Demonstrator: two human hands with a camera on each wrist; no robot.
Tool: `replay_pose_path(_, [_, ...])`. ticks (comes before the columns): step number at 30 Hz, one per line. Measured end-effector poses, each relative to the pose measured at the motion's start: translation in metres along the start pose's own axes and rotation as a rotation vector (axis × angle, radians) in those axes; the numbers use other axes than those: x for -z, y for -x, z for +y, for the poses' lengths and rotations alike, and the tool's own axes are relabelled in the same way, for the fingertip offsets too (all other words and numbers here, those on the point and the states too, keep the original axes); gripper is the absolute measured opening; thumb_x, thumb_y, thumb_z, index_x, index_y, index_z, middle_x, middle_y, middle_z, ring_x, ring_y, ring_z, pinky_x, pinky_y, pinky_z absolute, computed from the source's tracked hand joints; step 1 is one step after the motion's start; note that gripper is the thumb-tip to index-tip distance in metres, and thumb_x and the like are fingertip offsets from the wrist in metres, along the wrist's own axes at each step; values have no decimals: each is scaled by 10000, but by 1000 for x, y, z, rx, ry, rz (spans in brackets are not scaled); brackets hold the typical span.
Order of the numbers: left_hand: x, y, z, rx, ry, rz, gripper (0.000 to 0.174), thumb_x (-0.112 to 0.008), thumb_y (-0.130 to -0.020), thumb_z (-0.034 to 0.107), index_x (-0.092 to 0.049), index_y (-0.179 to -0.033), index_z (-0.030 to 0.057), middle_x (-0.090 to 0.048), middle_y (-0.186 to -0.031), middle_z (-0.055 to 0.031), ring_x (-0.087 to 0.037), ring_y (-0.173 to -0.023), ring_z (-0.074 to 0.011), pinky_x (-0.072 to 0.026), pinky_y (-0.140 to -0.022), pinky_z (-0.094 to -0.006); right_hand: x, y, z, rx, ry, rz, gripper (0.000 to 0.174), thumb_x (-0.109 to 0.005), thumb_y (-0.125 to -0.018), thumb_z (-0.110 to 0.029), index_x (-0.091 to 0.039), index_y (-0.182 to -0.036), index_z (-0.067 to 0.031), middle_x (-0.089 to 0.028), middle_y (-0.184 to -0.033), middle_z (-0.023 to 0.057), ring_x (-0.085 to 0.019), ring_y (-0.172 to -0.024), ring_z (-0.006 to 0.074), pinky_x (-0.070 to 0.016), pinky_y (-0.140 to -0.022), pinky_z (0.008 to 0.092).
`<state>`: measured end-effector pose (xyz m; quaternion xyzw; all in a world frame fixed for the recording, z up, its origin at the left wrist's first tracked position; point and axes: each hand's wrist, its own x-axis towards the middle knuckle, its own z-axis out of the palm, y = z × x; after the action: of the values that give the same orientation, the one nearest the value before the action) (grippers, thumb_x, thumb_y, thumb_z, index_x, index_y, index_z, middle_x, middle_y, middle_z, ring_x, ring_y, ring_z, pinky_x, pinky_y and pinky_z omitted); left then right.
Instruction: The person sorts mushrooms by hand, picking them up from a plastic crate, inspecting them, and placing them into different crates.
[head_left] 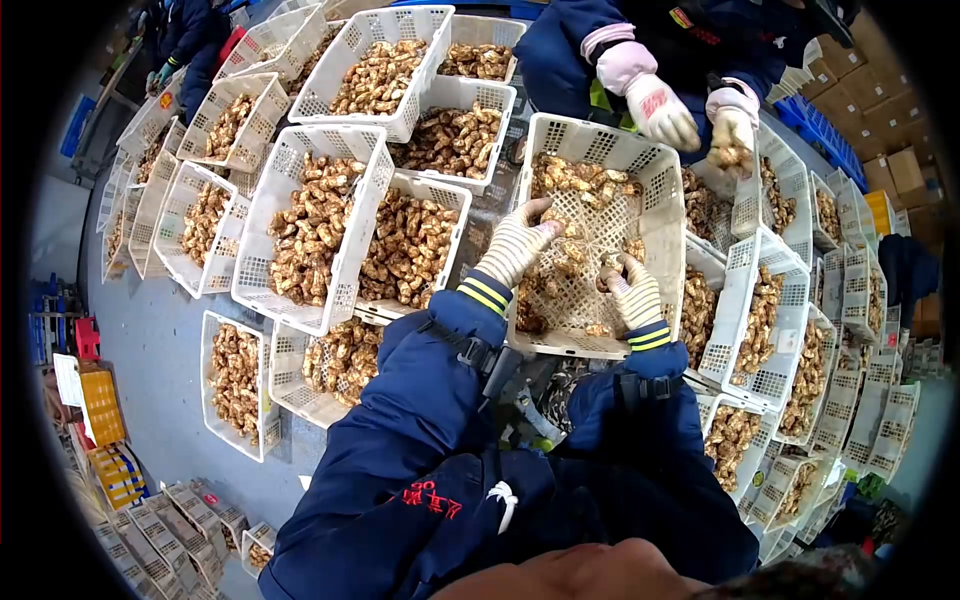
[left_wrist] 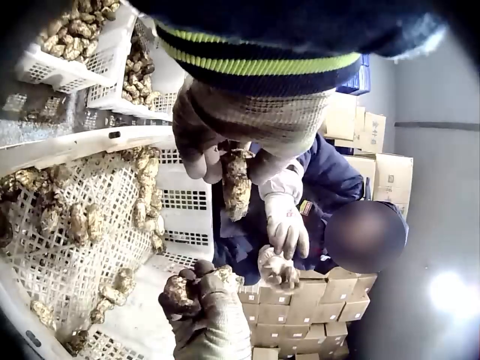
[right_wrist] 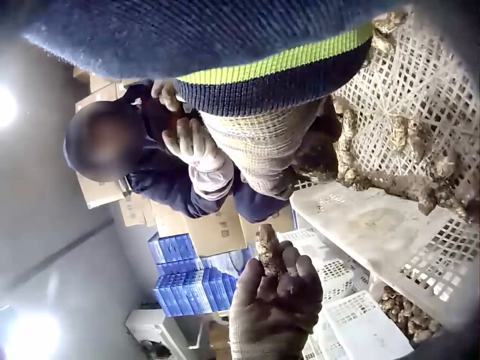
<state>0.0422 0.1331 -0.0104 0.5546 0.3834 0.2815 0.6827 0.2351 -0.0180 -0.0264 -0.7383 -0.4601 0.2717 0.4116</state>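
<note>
A white perforated crate (head_left: 662, 215) stands before me with scattered knobby brown-and-cream pieces (head_left: 585, 180) on its floor. Over its left part, my gloved left hand (head_left: 518, 245) pinches one elongated piece (left_wrist: 237, 187) between thumb and fingers; the piece also shows upright above the fingers (right_wrist: 289, 289) in the right wrist view. My gloved right hand (head_left: 636, 292), above the crate's right part, has its fingers curled round a rounder, darker piece (left_wrist: 181, 295). In the right wrist view that hand (right_wrist: 262, 146) largely hides what it holds. The two hands are apart.
Filled white crates (head_left: 255, 245) stand stacked left and right of mine. Across the crate, another person's gloved hands (head_left: 662, 112) reach near its far right corner, one holding pieces (head_left: 732, 155). Cardboard boxes (head_left: 905, 175) and blue crates (right_wrist: 196, 289) are stacked further back.
</note>
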Motion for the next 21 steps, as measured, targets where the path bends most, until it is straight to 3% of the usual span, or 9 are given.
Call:
replay_pose_path(5, [-1, 0, 1, 21, 21, 5, 522, -653, -886, 167, -448, -1331, -13, -626, -1057, -113, -602, -875, -137, -507, -735, -260, 0, -3, -2, 191, 152, 30, 426, -649, -860, -310, -611, -1134, 14, -669, -949, 151, -635, -846, 220, -505, -765, 329])
replay_pose_path(8, [0, -1, -1, 17, 14, 2, 536, -659, -882, 179, -444, -1333, -17, -621, -1071, -115, -601, -871, -138, -505, -738, -261, 1, -2, -4, 16, -168, 56, 418, -648, -877, -356, -618, -1126, -22, -667, -993, 124, -625, -880, 195, -503, -783, 335])
replay_pose_path(9, [0, 0, -1, 13, 11, 2, 541, -659, -883, 183, -440, -1335, -19, -620, -1072, -115, -601, -872, -138, -505, -737, -262, 8, -3, -6, -16, -456, 45, 408, -631, -883, -417, -619, -1117, -82, -667, -983, 84, -619, -885, 183, -504, -771, 332])
replay_pose_path(10, [0, 1, 0, 9, 9, 1, 546, -660, -883, 187, -437, -1337, -20, -619, -1073, -115, -601, -872, -139, -505, -737, -262, 23, -8, -1, -73, -400, 124, 414, -655, -859, -437, -617, -1095, -98, -660, -931, 58, -619, -852, 172, -504, -720, 310])
replay_pose_path(12, [-1, 1, 3, 18, 25, -4, 557, -661, -883, 196, -429, -1340, -23, -616, -1071, -114, -599, -876, -141, -503, -740, -263, 53, -5, -3, -417, -906, 379, 464, -690, -822, -453, -606, -1104, -94, -622, -841, 22, -593, -765, 166, -496, -689, 288])
replay_pose_path(14, [-2, 4, 8, 49, 62, -8, 568, -664, -882, 206, -423, -1342, -25, -615, -1066, -111, -595, -884, -143, -501, -748, -262, 94, -8, 40, -413, -1053, 598, 479, -674, -835, -429, -586, -1114, -50, -579, -818, 22, -548, -717, 171, -496, -697, 313])
replay_pose_path(17, [-3, 10, 14, 89, 139, -15, 581, -668, -882, 235, -421, -1340, -24, -601, -1094, -105, -582, -915, -145, -494, -775, -269, 183, 2, 100, -63, -1483, 844, 397, -619, -877, -323, -577, -1103, 0, -561, -854, 36, -528, -778, 168, -495, -722, 288])
replay_pose_path(19, [-3, 8, 9, 100, 167, -44, 587, -670, -881, 255, -425, -1337, -21, -599, -1098, -98, -581, -919, -146, -496, -778, -279, 205, 11, 77, -12, -1617, 899, 386, -613, -880, -282, -571, -1118, 18, -586, -901, 52, -546, -861, 169, -497, -772, 280])
replay_pose_path(21, [-4, 9, 14, 125, 218, -60, 565, -662, -885, 253, -436, -1329, -14, -605, -1059, -90, -584, -901, -146, -499, -774, -282, 188, 15, 45, -186, -1262, 796, 443, -607, -877, -302, -540, -1174, 20, -586, -1006, 87, -546, -963, 190, -488, -836, 301])
